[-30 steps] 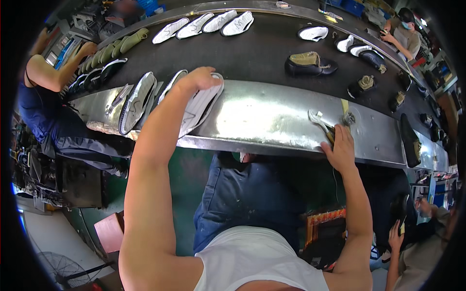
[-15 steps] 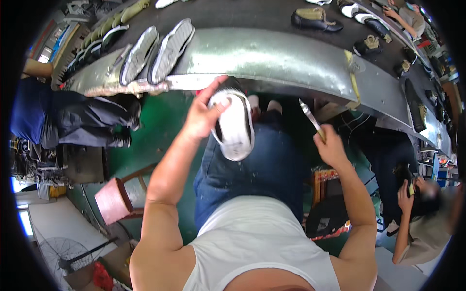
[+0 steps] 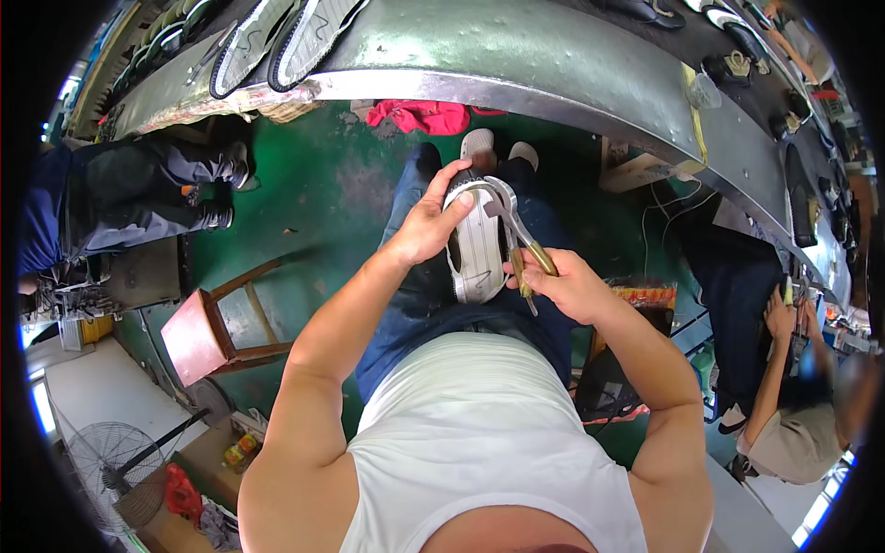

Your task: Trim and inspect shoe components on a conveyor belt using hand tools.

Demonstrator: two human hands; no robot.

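Since half a second ago you have pulled the white shoe further down off the metal bench and settled it sole-up over your lap, at the centre of the frame. Your right hand, which was holding the pincers off to the side, has swung them in, so their head now sits right at the toe end of the sole.

Your left hand is wrapped around the shoe's left edge, fingers curled over the toe and pressed tight against it. Your right hand is closed around the pincers' brass-coloured handles, squeezing them together; whether the tool's head is actually biting the sole rim is too small to tell.

My reading is that fetching is done and work at the toe edge is in hand, so keep the shoe braced on your thigh.

Two more soles lie on the bench at upper left, a red rag lies on the green floor below them, and a wooden stool stands at left. Another person's hand works at the far right.
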